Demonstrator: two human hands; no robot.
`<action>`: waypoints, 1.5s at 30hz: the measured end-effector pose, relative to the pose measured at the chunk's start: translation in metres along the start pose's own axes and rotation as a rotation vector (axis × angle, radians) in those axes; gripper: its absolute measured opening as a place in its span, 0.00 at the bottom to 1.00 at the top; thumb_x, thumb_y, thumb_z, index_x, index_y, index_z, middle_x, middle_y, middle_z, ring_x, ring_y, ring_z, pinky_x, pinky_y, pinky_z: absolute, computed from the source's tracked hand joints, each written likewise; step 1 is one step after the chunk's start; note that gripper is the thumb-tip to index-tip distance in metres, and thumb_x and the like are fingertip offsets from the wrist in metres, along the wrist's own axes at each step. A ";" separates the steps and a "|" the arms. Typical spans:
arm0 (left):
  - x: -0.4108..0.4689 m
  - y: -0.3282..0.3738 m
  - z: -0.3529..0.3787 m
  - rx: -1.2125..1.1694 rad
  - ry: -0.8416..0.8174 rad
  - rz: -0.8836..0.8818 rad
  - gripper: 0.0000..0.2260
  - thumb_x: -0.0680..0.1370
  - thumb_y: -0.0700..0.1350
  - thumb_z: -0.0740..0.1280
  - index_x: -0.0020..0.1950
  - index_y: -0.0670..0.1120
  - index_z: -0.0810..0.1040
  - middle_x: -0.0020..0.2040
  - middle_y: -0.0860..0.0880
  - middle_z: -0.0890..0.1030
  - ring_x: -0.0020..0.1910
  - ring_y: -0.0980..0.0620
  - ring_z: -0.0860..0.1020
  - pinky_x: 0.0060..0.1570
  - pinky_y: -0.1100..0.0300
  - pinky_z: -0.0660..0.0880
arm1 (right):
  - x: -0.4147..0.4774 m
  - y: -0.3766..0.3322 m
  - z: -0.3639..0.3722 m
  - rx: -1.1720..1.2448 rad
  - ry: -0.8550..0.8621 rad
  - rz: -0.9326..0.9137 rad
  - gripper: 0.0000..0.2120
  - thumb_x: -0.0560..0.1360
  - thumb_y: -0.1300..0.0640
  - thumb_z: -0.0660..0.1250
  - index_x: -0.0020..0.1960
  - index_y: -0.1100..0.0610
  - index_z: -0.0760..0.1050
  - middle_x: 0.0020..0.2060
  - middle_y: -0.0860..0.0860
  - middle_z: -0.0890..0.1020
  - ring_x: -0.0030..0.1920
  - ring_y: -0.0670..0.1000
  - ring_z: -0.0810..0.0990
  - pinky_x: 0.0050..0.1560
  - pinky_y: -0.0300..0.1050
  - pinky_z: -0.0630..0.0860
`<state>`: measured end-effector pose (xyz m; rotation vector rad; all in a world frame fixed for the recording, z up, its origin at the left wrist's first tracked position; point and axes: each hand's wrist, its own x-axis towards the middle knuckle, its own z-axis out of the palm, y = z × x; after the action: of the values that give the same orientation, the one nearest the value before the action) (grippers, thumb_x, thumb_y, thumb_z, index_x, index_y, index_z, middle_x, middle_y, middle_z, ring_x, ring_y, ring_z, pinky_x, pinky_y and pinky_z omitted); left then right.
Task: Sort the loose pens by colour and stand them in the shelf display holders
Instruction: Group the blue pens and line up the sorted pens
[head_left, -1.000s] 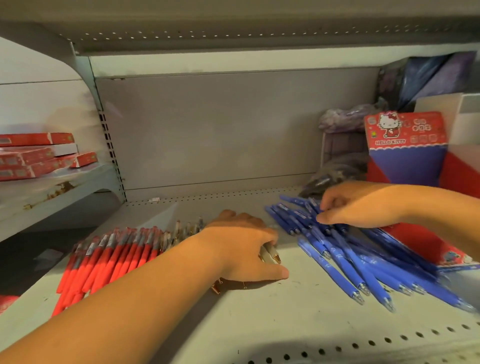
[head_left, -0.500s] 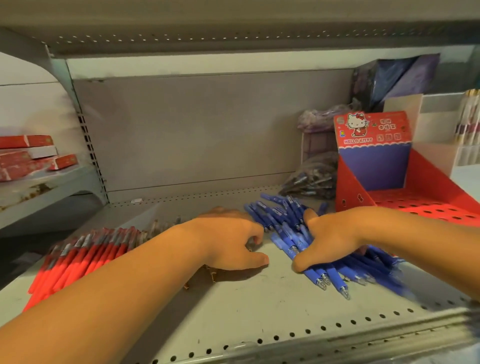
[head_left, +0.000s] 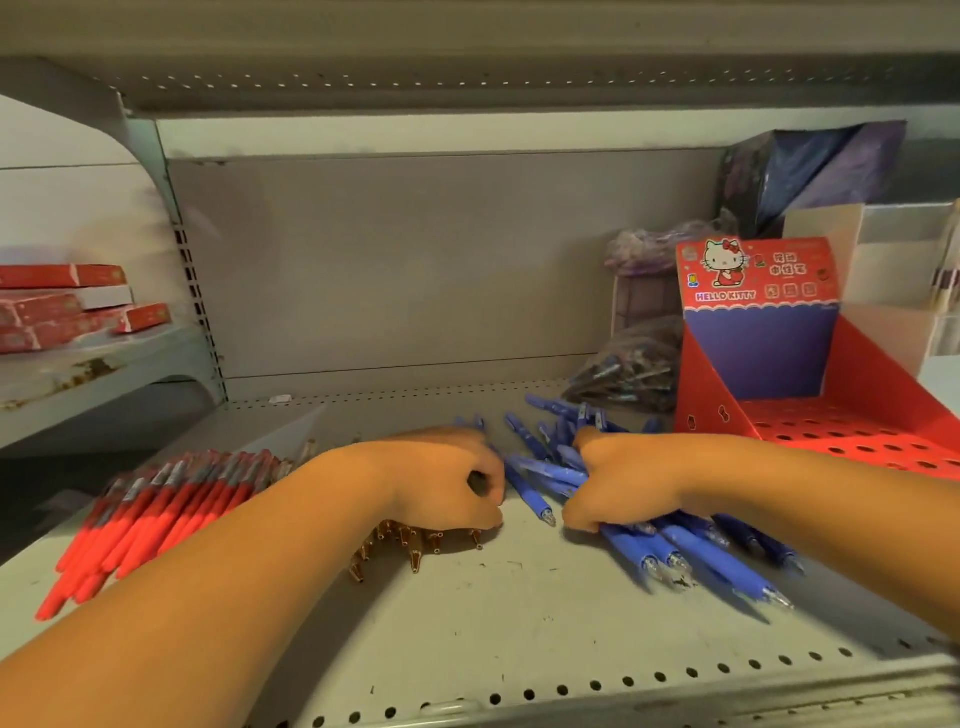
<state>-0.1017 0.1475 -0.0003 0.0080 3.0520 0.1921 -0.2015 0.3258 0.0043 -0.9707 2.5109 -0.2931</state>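
A pile of blue pens (head_left: 691, 556) lies on the grey shelf (head_left: 519, 634) right of centre. My right hand (head_left: 623, 483) curls round a bunch of them, with their clear tips fanning out toward the front. My left hand (head_left: 447, 483) is curled just left of it, over a cluster of copper-tipped pens (head_left: 405, 545) whose tips poke out beneath the palm. A row of red pens (head_left: 156, 514) lies at the left, partly behind my left forearm. The red Hello Kitty display holder (head_left: 857, 431) stands at the right, and its perforated tray shows no pens.
Bagged pens (head_left: 628, 379) and purple packets sit behind the blue pile against the back wall. White boxes (head_left: 893, 291) stand behind the holder. Red boxes (head_left: 67, 306) are stacked on the neighbouring shelf at left. The perforated shelf lip (head_left: 519, 696) runs along the front.
My right hand has swept the spread blue pens together and closed round a bunch. My left hand has shifted right, close to the right hand, and copper tips now show beneath it.
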 end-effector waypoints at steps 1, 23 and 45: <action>-0.001 -0.001 -0.001 -0.022 0.008 -0.003 0.06 0.77 0.52 0.67 0.48 0.51 0.81 0.50 0.51 0.80 0.48 0.52 0.78 0.51 0.52 0.78 | 0.001 -0.001 -0.004 0.066 0.007 0.000 0.21 0.69 0.57 0.67 0.59 0.61 0.67 0.30 0.55 0.74 0.24 0.50 0.69 0.25 0.39 0.65; -0.002 0.001 0.004 -0.140 0.061 0.020 0.30 0.70 0.69 0.70 0.67 0.59 0.67 0.50 0.65 0.74 0.49 0.62 0.75 0.45 0.67 0.71 | 0.017 -0.014 -0.010 0.065 0.086 -0.228 0.24 0.69 0.48 0.70 0.62 0.55 0.71 0.56 0.58 0.80 0.53 0.51 0.80 0.58 0.51 0.78; -0.005 0.020 0.015 -0.059 0.054 0.062 0.35 0.63 0.72 0.73 0.66 0.62 0.69 0.62 0.58 0.64 0.60 0.54 0.70 0.65 0.59 0.70 | 0.007 0.014 0.012 -0.031 0.251 -0.494 0.31 0.62 0.38 0.79 0.55 0.59 0.79 0.46 0.58 0.81 0.42 0.55 0.80 0.48 0.54 0.78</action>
<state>-0.0954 0.1688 -0.0126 0.0952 3.1011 0.2910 -0.2083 0.3311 -0.0136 -1.6545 2.4584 -0.5542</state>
